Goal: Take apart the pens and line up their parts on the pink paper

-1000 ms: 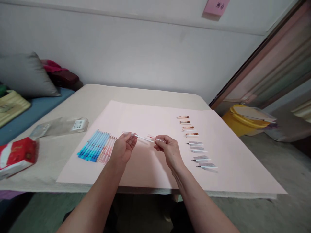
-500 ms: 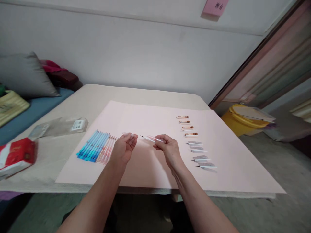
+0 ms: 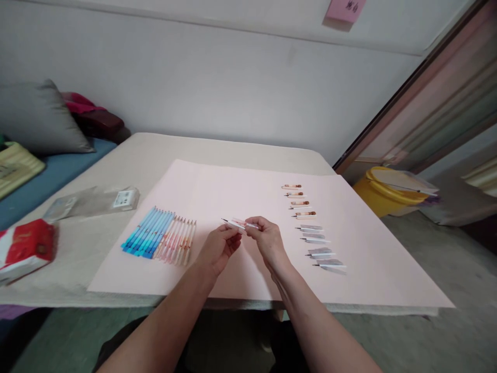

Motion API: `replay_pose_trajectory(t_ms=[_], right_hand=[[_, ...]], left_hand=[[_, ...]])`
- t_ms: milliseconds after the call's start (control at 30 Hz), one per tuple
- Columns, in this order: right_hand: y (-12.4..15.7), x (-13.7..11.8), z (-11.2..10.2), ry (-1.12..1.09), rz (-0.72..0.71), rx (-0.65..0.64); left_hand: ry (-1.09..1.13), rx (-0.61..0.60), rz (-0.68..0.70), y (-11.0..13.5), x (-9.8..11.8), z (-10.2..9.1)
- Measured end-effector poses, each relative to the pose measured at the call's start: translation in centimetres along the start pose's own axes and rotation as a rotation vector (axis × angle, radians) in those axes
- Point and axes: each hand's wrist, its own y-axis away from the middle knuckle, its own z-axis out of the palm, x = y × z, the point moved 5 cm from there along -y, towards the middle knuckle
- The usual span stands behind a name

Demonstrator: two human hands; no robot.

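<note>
In front of me, over the pink sheet, my left hand (image 3: 222, 246) is closed, its thumb and fingertips pinching a white pen refill (image 3: 231, 223) with a thin dark tip pointing left. My right hand (image 3: 267, 238) is closed on a clear, pinkish pen part (image 3: 241, 223) lying along the refill's right end; the fingers hide much of it. Whether my left fingers also hide a small clear piece, I cannot tell. Left of my hands lie rows of blue pens (image 3: 149, 233) and clear pink-patterned pens (image 3: 176, 241).
On the right, a column holds refills with brown-patterned pieces (image 3: 301, 203) and refills with greyish clear pieces (image 3: 320, 252). A clear plastic package (image 3: 93, 203) and a red-and-white packet (image 3: 29, 246) lie on the left. A yellow bucket (image 3: 373, 194) stands beyond the table's right side.
My left hand has moved right to meet my right hand and now pinches the refill. The ends of the pink-patterned pens it covered are visible. My right hand has barely shifted.
</note>
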Motion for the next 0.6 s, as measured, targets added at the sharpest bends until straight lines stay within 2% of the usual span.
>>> replay_pose_trajectory(t_ms=[133, 333, 600], right_hand=[[-0.06, 0.35, 0.38, 0.000, 0.028, -0.030], [0.10, 0.27, 0.68, -0.002, 0.056, -0.054], [0.08, 0.18, 0.58, -0.039, 0.059, -0.043]], left_hand=[[-0.012, -0.020, 0.010, 0.27, -0.37, 0.28], [-0.098, 0.056, 0.111, 0.59, -0.08, 0.11], [-0.054, 0.033, 0.096, 0.68, 0.18, 0.45]])
